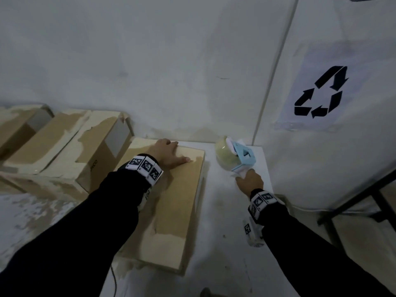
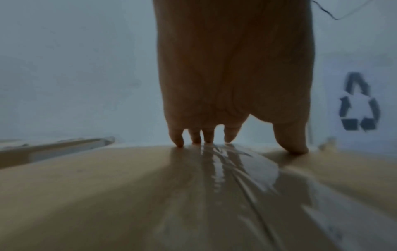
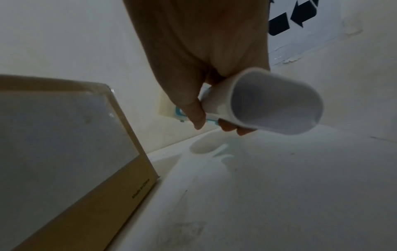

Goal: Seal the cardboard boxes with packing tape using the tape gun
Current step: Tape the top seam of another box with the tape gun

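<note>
A flat cardboard box point(image 1: 175, 202) lies on the white table point(image 1: 222, 211), a strip of clear tape point(image 2: 221, 169) running along its top. My left hand point(image 1: 169, 154) presses flat on the box's far end, fingers point(image 2: 208, 135) straight on the tape. To the right, my right hand point(image 1: 249, 180) grips the white handle point(image 3: 272, 103) of the light-blue tape gun point(image 1: 242, 156), which carries a roll of tape point(image 1: 225, 154) and hangs just above the table near the far corner.
Several more cardboard boxes point(image 1: 70, 144) lean in a row at the left against the wall. A recycling sign point(image 1: 321, 93) hangs on the right wall. A dark metal frame point(image 1: 351, 202) stands beyond the table's right edge.
</note>
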